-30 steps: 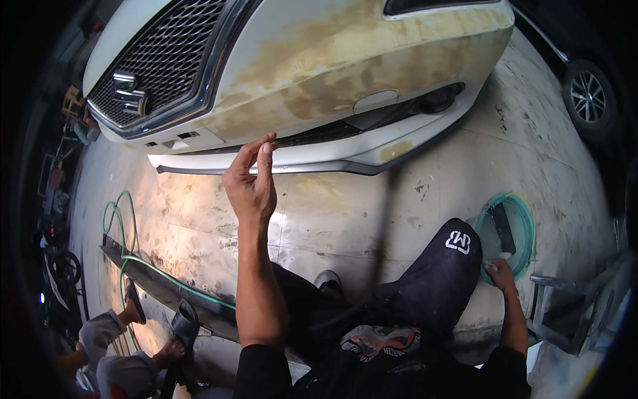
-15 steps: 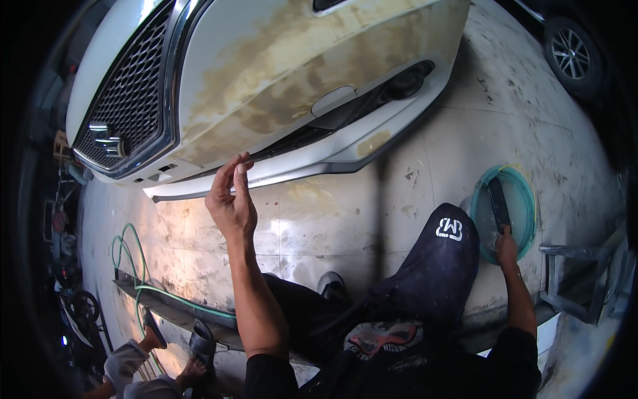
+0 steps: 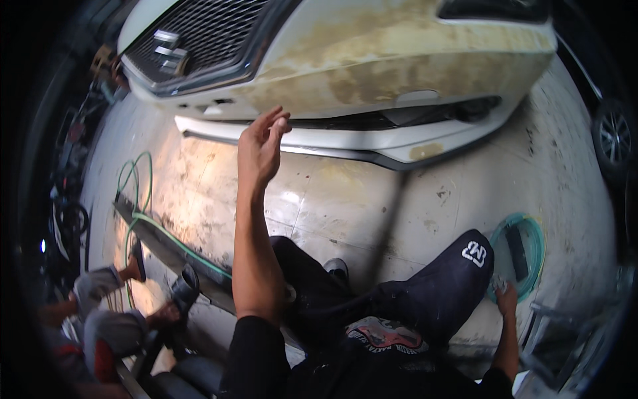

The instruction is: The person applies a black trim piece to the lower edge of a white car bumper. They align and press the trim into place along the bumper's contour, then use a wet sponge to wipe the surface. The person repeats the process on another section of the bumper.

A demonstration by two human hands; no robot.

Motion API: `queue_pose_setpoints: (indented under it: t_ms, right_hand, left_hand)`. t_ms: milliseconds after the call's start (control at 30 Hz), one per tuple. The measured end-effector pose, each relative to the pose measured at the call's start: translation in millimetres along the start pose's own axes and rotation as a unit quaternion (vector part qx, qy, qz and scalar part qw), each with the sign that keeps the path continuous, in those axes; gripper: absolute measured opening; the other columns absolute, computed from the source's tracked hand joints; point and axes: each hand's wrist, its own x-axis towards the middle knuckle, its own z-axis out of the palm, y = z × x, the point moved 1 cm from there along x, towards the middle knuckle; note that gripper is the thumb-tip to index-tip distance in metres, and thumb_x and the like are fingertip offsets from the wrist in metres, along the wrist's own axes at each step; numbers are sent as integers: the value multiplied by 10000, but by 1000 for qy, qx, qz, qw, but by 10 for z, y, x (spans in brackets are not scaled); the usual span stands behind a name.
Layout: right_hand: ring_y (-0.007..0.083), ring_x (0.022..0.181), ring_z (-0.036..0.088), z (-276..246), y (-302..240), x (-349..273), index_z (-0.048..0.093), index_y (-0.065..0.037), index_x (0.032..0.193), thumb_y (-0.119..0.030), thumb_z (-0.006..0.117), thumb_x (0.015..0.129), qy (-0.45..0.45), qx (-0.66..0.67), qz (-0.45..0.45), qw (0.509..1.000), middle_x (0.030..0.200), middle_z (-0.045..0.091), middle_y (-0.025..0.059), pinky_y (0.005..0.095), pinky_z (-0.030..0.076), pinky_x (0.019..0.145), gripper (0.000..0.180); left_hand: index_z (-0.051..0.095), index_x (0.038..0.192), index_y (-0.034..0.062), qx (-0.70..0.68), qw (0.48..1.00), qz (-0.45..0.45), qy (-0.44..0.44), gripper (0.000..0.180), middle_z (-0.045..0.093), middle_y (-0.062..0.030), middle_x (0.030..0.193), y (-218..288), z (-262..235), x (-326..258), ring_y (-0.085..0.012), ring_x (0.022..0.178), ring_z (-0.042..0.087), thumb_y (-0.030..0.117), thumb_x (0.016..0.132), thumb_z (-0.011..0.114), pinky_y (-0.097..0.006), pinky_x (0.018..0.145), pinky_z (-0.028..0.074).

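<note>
Reaching up toward a sanded white car bumper (image 3: 399,73) from the concrete floor (image 3: 345,199).

Head view: the left hand (image 3: 260,147) is raised just near the bumper's lower lip, fingers loosely curled, holding nothing. The right hand (image 3: 506,298) is low at right, closed around a small pale object by a teal basin (image 3: 525,247); a green hose (image 3: 136,213) lies left.

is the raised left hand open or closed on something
Open and empty: the left hand is raised before the sanded white car bumper, fingers loosely curled, gripping nothing.
</note>
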Motion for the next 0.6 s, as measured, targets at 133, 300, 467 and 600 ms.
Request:
queue_pose_setpoints:
  t_ms: [133,300,467,600]
  right_hand:
    - [425,1151,547,85,-27,-45,520,54,1269,-213,660,800,33,-24,29,999,1221,578,283,436,408,1000,558]
    - [405,1298,408,210,64,-13,460,42,1343,-131,686,767,116,-111,-53,986,1382,464,246,445,296,1111,642]
    - [434,1343,344,-137,-370,-264,455,-55,1398,-555,569,871,-37,-198,76,977,1430,434,204,521,344,1070,735]
    - [433,1330,356,-32,-765,-58,459,-50,1391,-536,570,870,-53,-209,23,976,1415,443,207,519,349,1064,721]
  left_hand:
    - [437,1380,-50,-129,968,-114,186,476,641,-151,1200,-1021,-492,20,-219,1042,642,170,967,527,-318,840,490]
    - [448,1247,18,-372,846,-346,165,484,515,-141,1168,-2677,-2,-297,-264,934,559,382,936,515,-374,748,483]
    - [506,1238,32,-563,739,-360,93,495,536,-155,1260,-2505,1200,-87,-218,1050,549,430,945,472,-365,845,450]
    - [583,1029,52,-588,670,-400,213,270,637,-54,921,-2664,1081,101,-138,662,558,282,927,484,-286,632,461]
